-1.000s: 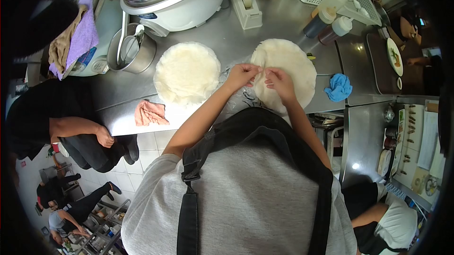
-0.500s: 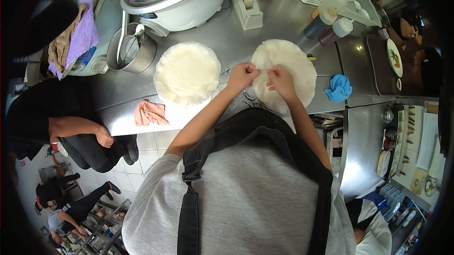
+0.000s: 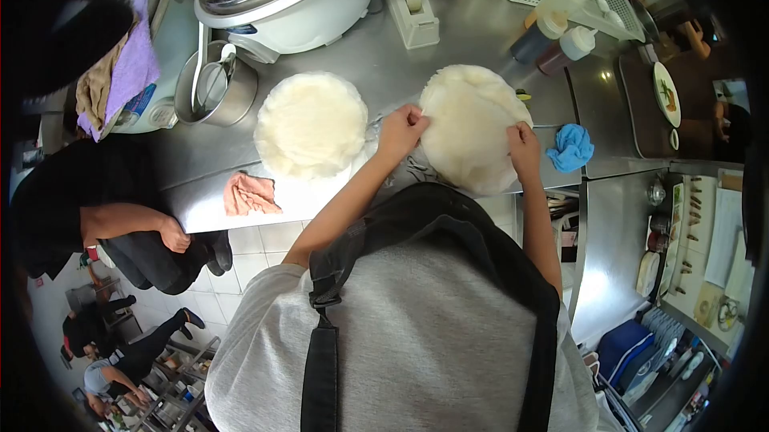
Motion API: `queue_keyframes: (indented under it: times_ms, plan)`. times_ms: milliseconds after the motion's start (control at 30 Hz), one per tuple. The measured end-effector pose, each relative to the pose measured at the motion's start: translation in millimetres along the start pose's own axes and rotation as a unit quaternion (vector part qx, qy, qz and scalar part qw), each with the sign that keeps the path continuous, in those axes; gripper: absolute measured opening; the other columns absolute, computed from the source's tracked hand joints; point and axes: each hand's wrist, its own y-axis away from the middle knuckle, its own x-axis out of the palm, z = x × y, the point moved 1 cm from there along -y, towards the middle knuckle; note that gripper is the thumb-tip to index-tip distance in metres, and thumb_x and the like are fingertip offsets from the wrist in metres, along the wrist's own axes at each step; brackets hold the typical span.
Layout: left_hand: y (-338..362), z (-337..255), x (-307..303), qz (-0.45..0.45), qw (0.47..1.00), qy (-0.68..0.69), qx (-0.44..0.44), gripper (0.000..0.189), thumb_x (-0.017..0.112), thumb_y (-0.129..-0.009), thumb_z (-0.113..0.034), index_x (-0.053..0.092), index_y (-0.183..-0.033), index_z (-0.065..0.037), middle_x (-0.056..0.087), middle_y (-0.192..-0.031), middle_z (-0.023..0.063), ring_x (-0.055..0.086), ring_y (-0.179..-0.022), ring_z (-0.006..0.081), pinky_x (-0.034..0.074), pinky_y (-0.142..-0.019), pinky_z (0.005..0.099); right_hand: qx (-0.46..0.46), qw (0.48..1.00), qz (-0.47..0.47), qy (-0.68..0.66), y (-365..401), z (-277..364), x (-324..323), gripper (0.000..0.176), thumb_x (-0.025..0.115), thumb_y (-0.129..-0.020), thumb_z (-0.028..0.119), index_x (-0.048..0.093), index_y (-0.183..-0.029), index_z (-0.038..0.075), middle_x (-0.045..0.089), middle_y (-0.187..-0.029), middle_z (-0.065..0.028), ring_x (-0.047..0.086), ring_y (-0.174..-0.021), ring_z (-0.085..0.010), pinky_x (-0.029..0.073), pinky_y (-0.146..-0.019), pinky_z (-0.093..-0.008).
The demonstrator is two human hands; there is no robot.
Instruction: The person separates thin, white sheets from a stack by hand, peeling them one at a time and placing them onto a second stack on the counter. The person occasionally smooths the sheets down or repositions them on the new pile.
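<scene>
A stack of thin, round, whitish dough wrappers (image 3: 469, 123) lies on the steel counter in front of me. At its left edge my left hand (image 3: 403, 132) is closed in a pinch on the rim of the top wrapper. My right hand (image 3: 524, 150) pinches the right edge of the same sheet, which looks loose and slightly wrinkled near those fingers. Left of my forearm sits a second stack of wrappers (image 3: 311, 125), touched by neither hand.
A pink cloth (image 3: 250, 194) lies at the front edge, a blue cloth (image 3: 571, 148) at right. Behind stand a rice cooker (image 3: 296, 11), metal pot (image 3: 236, 103), tape dispenser (image 3: 412, 11) and sauce bottles (image 3: 538, 38). A person's arm (image 3: 124, 225) is at left.
My right hand has moved from the middle of the right stack to its right edge. My left hand has shifted slightly left, still at the left edge. The top wrapper is spread flatter.
</scene>
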Motion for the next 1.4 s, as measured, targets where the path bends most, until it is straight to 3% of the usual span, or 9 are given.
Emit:
queue_keyframes:
  times_ms: [133,233,333,567,633,767,833,1000,1400]
  plan:
    - [16,-35,-1,-0.088,0.959,-0.223,0.152,0.023,0.069,-0.083,-0.017,0.062,-0.099,-0.003,0.063,-0.084,0.0107,0.062,-0.067,0.0255,0.051,-0.063,0.0384,0.025,0.997,-0.040,-0.059,14,16,12,0.020,0.058,-0.092,0.021,0.056,-0.088,0.001,0.056,-0.068,-0.0066,0.052,-0.061,-0.0118,0.048,-0.055,-0.0318]
    - [20,-52,8,-0.118,0.881,-0.257,0.380,0.032,0.071,-0.077,-0.017,0.060,-0.105,-0.005,0.061,-0.092,0.0141,0.061,-0.076,0.0344,0.050,-0.072,0.0434,0.022,0.994,-0.060,-0.091,22,23,20,0.021,0.058,-0.094,0.022,0.056,-0.090,0.002,0.055,-0.070,-0.0056,0.053,-0.065,-0.0111,0.048,-0.057,-0.0308]
    - [24,-43,29,0.087,0.893,-0.247,0.366,0.039,0.074,-0.073,-0.017,0.058,-0.107,-0.006,0.062,-0.088,0.0125,0.062,-0.076,0.0329,0.050,-0.072,0.0420,-0.020,0.995,-0.064,-0.069,18,14,21,0.019,0.058,-0.095,0.022,0.056,-0.091,0.003,0.056,-0.075,-0.0037,0.056,-0.072,-0.0101,0.052,-0.062,-0.0303]
    - [15,-41,52,0.249,0.965,-0.048,0.074,0.031,0.074,-0.083,-0.019,0.057,-0.105,-0.005,0.063,-0.079,0.0071,0.064,-0.071,0.0168,0.050,-0.065,0.0289,0.057,0.949,0.063,-0.305,52,83,15,0.032,0.065,-0.093,0.026,0.056,-0.115,0.005,0.064,-0.095,-0.0052,0.061,-0.083,-0.0139,0.052,-0.078,-0.0318]
    - [12,-33,56,0.278,0.956,0.085,-0.048,0.027,0.071,-0.088,-0.019,0.056,-0.105,-0.005,0.062,-0.079,0.0045,0.063,-0.069,0.0120,0.050,-0.063,0.0253,0.015,0.981,0.021,-0.193,67,82,17,0.045,0.070,-0.089,0.028,0.054,-0.123,0.004,0.065,-0.098,-0.0070,0.062,-0.086,-0.0153,0.052,-0.078,-0.0318]
    - [10,-22,64,0.269,0.950,0.153,-0.024,0.025,0.069,-0.091,-0.015,0.056,-0.108,-0.004,0.061,-0.081,0.0023,0.061,-0.071,0.0093,0.050,-0.065,0.0243,0.014,0.998,0.028,0.048,97,67,21,0.061,0.079,-0.080,0.031,0.054,-0.128,0.003,0.066,-0.098,-0.0082,0.063,-0.086,-0.0161,0.052,-0.079,-0.0305]
    - [14,-36,60,0.278,0.940,0.186,-0.073,0.025,0.069,-0.090,-0.013,0.056,-0.109,-0.003,0.061,-0.083,0.0025,0.061,-0.072,0.0088,0.050,-0.067,0.0238,0.055,0.998,0.033,0.022,98,57,19,0.041,0.077,-0.082,0.030,0.066,-0.107,0.000,0.066,-0.082,-0.0064,0.059,-0.072,-0.0138,0.049,-0.071,-0.0278]
    - [15,1,63,0.261,0.955,0.115,0.085,0.023,0.071,-0.081,-0.004,0.062,-0.102,-0.004,0.061,-0.087,0.0030,0.060,-0.074,0.0091,0.051,-0.069,0.0244,0.107,0.983,0.018,-0.148,70,32,-8,0.031,0.072,-0.088,0.029,0.070,-0.083,-0.002,0.060,-0.065,0.0003,0.051,-0.061,-0.0079,0.043,-0.061,-0.0244]
    - [32,-23,57,0.282,0.917,-0.111,0.261,0.015,0.069,-0.077,-0.005,0.066,-0.091,-0.008,0.057,-0.092,0.0075,0.062,-0.084,0.0226,0.052,-0.076,0.0340,-0.017,0.983,-0.166,0.075,-14,49,-75,0.026,0.068,-0.089,0.027,0.070,-0.088,0.001,0.064,-0.070,-0.0075,0.057,-0.061,-0.0152,0.046,-0.061,-0.0294]
